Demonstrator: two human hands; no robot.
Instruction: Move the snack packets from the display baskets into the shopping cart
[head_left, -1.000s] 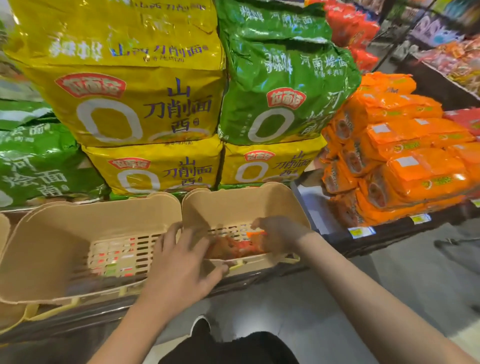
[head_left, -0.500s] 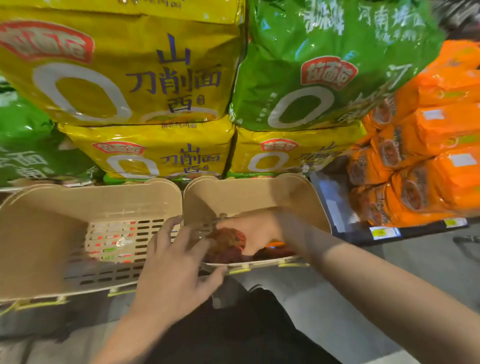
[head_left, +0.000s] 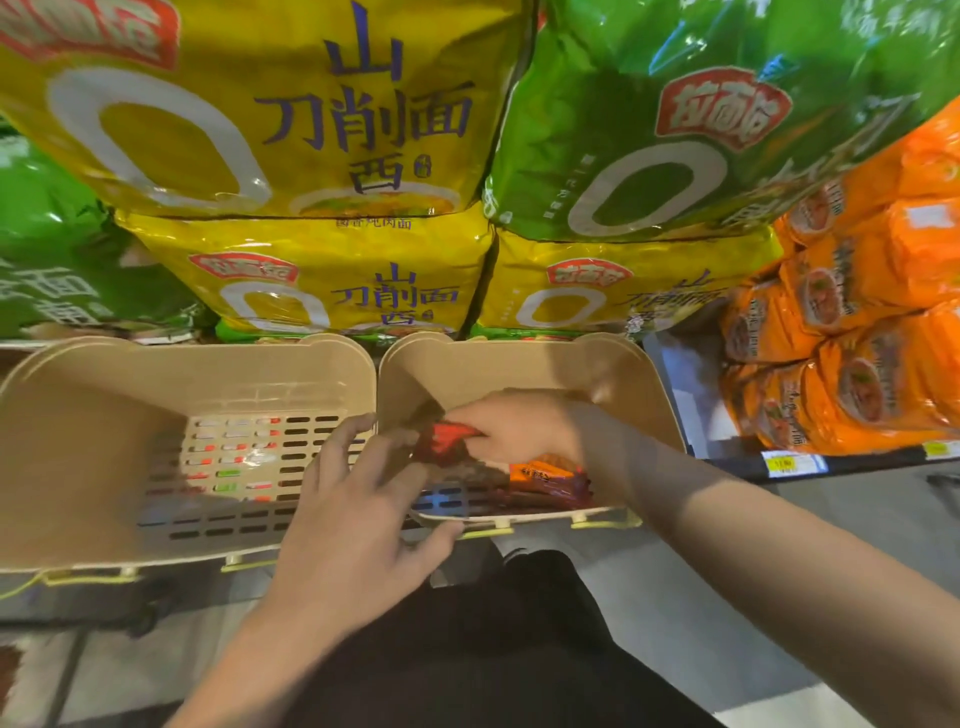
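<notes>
Right now a red snack packet (head_left: 451, 435) sits pinched in the right hand (head_left: 511, 426), low inside the right-hand beige display basket (head_left: 519, 364). It looks like thin crinkly foil: probably very light, soft and a little slippery, so it is best taken by a flat edge or corner, as the fingers do here, not squeezed at the middle. Under and beside that hand lie more packets, an orange one (head_left: 540, 472) clearest, with dark red ones around it on the slotted basket floor. How many remain is hard to tell.

The left hand (head_left: 358, 525) rests at the front rim where the two baskets meet, fingers spread and loosely bent, holding nothing.

The left-hand display basket (head_left: 104, 415) shows only its slotted floor, with small coloured marks visible through the slots; whether those are packets beneath cannot be told.

Behind both baskets, large yellow noodle multipacks (head_left: 322, 280) and green noodle multipacks (head_left: 701, 130) are stacked high. To the right, orange noodle packs (head_left: 857, 322) fill a shelf with yellow price tags (head_left: 784, 462) on its edge. The shopping cart is not in view.
</notes>
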